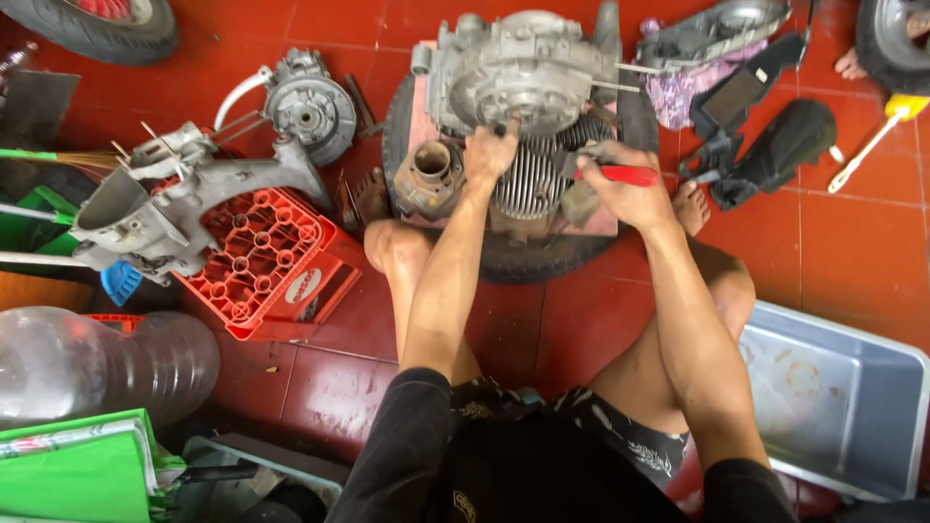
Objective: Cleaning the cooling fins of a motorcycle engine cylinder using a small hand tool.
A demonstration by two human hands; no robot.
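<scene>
Working on the scooter engine

My left hand (489, 153) pressed on the engine (523, 87), which sat on a tyre (542, 254) ahead of my knees; my right hand (630, 189) gripped a red-handled tool (620, 174) beside the finned cylinder (531, 184), likely loosening a fastener.

Two engine cases (523, 73) (184, 208), one crate (266, 266)

Head camera, steeply downward, close.
</scene>
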